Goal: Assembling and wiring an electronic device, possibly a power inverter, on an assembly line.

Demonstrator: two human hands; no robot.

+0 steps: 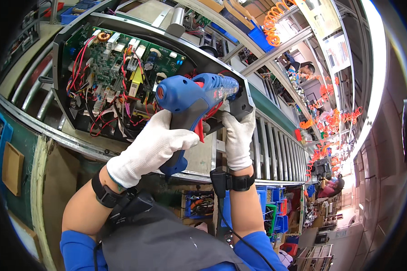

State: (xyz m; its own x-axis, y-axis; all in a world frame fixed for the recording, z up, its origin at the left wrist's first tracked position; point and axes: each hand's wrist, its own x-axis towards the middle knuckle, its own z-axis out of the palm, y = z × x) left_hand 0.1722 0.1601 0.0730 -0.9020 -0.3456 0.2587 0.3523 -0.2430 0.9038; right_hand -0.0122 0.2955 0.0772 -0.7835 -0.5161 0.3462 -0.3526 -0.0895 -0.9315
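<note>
Right at the grip, I'm watching a white knitted left glove (pixel 151 143) and a matching right glove (pixel 238 137). Just behind the grip, black wrist straps (pixel 240 182) are circling both arms, a black box (pixel 218 181) sitting beside each, a thin black cable (pixel 245 242) trailing from the right side. Farther back, blue sleeves (pixel 79 248) are flanking a dark grey apron (pixel 165 244).

left fingers (pixel 184 139): partly hidden by blue tool (pixel 184 95) | apron (pixel 167 246): cut off below

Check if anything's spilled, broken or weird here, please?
I see nothing plainly spilled or broken. The red wires look messy, looping loosely over the green circuit board inside the open dark case, but that may be normal.
</note>
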